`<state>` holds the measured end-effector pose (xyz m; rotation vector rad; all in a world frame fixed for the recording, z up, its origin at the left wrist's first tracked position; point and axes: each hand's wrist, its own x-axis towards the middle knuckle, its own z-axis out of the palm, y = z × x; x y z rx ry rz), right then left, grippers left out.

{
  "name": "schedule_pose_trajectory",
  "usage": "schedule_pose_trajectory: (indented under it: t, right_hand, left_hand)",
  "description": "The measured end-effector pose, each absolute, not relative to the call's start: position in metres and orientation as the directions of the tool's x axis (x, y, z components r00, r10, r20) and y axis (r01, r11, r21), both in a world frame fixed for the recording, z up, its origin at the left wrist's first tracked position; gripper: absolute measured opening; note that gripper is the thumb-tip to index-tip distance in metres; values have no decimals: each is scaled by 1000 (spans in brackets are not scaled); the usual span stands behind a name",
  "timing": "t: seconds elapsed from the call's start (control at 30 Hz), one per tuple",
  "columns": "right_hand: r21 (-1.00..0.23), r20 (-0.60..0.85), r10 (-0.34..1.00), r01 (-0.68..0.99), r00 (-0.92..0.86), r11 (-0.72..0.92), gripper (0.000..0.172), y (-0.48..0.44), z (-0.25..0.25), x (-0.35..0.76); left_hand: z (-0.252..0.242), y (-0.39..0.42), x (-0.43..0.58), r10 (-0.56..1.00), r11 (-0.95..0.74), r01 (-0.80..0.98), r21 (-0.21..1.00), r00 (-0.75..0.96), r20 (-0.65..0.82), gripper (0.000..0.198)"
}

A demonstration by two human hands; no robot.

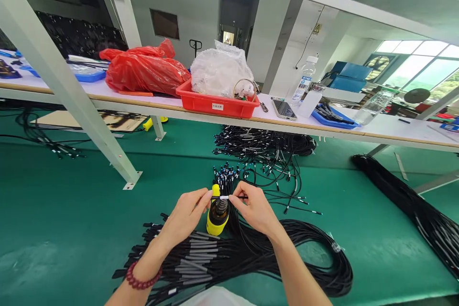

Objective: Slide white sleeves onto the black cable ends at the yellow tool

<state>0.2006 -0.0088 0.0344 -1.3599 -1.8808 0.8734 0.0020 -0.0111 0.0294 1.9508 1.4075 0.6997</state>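
Between my two hands a thin black cable with a short white sleeve (224,197) is stretched level. My left hand (188,215) pinches its left end, and my right hand (254,208) pinches it just right of the sleeve. Right below the sleeve stands a yellow and black heat gun (216,224), its metal nozzle pointing up. Under and around my forearms lies a large bundle of black cables (247,253) with grey sleeves. Behind the heat gun is a cluster of cable ends (226,174) with small white and blue tips.
More black cables (265,141) are heaped beneath the shelf (308,126), and a long bundle (405,201) lies at right. On the shelf stand a red bag (145,74), a red tray (215,105), a phone (284,109), a bottle (304,79) and a blue tray (335,117). A white post (82,91) rises at left.
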Motion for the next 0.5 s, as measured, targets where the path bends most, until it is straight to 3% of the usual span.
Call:
schedule_pose_trajectory:
  t: [0.5]
  right_hand:
    - [-810, 93, 965, 546, -244, 216, 18, -2, 17, 202]
  left_hand:
    - [4, -3, 4, 966, -162, 579, 799, 259, 8, 47]
